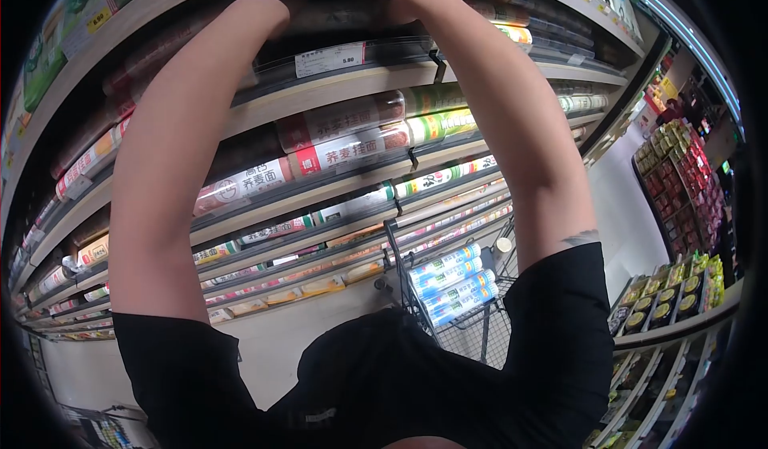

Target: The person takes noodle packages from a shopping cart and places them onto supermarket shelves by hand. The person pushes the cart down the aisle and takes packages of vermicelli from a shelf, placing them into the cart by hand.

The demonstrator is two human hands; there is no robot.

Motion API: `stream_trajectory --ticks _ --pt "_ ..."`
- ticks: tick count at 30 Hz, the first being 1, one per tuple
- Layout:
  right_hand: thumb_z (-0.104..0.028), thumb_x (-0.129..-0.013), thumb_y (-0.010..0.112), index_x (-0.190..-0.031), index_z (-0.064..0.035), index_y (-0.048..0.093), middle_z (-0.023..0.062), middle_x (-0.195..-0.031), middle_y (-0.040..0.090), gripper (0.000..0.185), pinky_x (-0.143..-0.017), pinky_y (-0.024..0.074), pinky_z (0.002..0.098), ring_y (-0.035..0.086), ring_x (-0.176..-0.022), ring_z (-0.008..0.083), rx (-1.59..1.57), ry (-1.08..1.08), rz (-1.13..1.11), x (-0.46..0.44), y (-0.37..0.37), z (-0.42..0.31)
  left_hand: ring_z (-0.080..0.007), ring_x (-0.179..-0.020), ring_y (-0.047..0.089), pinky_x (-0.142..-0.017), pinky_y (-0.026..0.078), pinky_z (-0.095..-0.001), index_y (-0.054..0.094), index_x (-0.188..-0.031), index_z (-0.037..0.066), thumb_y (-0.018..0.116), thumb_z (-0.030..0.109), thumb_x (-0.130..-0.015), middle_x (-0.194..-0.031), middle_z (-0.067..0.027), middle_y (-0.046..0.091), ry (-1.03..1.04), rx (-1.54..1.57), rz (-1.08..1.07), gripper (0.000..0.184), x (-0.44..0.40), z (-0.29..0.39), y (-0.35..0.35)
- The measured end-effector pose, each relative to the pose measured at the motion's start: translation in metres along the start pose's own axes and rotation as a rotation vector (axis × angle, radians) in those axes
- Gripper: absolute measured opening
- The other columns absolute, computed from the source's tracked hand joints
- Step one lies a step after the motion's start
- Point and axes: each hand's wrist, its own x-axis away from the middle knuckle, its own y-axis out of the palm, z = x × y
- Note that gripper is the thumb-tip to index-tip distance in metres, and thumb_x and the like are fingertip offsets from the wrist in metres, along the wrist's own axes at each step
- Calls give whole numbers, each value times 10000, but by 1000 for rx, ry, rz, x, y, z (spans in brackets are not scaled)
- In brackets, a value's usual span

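Lining a pale floor, shelves hold noodle packs.

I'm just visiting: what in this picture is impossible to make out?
All in the head view:
- Left hand and right hand: fingers lost in shadow at the top, so any grip is unclear.
- Price tag: the small print is too tiny to read.
- Shopping cart: partly hidden by the black shirt.
- Red packets: labels too small and blurred.
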Motion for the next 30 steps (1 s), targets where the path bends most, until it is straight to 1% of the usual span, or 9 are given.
stream_trajectory --ticks 3,14,19,22,23,24,26,27,30 --pt "-421 -876 780 -1580 -125 403 171 -1646 350 852 -1217 327 438 333 -1500 386 58 -7 -60 -5 -3 0 -353 -1248 611 -1029 512 -446 583 -1398 111 740 330 -915 -1354 -164 622 -7 9 -7 553 -2 -9 5" --pt "-232 -874 689 -1275 -57 601 207 -1296 584 447 -1022 469 451 555 -1226 388 5 -74 46 -7 23 -4 -355 -1217 633 -1009 529 -432 615 -1362 98 730 308 -930 -1310 -159 656 -4 -10 -22 493 -25 -36 20" --pt "-154 -871 649 -1139 -29 678 218 -1140 677 297 -935 527 459 644 -1103 388 -108 -167 379 -6 36 -10 -355 -1203 644 -1000 537 -426 630 -1345 92 726 298 -937 -1290 -157 672 -9 -73 -16 467 -46 -57 29" --pt "-106 -869 624 -1057 -12 725 225 -1046 732 233 -883 561 463 698 -1029 388 -169 -308 712 65 42 -12 -356 -1194 650 -995 542 -422 639 -1335 89 723 291 -941 -1279 -156 682 4 -138 27 451 -68 -64 33" --pt "-116 -881 607 -996 -2 716 219 -1001 724 195 -868 560 474 703 -976 377 -212 -333 647 116 35 -16 -356 -1192 652 -993 543 -421 641 -1332 88 723 289 -942 -1275 -155 685 37 -127 118 446 -64 -61 30" --pt "-120 -901 609 -991 -3 700 191 -943 710 173 -840 568 466 697 -875 352 -217 -348 779 131 59 -14 -356 -1189 654 -991 545 -420 644 -1328 87 722 287 -944 -1271 -155 688 121 -81 277 441 -59 -56 33" --pt "-127 -915 657 -1004 -9 650 135 -855 662 148 -757 544 414 648 -788 288 -410 -378 701 190 100 4 -343 -1235 635 -1035 519 -425 626 -1373 104 714 266 -947 -1328 -146 667 379 95 646 464 5 7 46" --pt "-158 -924 674 -1071 -23 658 126 -936 678 200 -808 541 401 657 -864 276 -495 -352 665 216 125 14 -336 -1258 625 -1057 506 -428 617 -1395 112 710 256 -948 -1356 -142 656 516 141 818 478 38 38 52" --pt "-250 -950 727 -1272 -68 681 98 -1178 727 373 -959 534 363 685 -1091 238 -740 55 516 290 228 67 -308 -1346 572 -1134 447 -424 584 -1434 115 727 208 -941 -1429 -130 609 526 128 716 521 125 143 57"
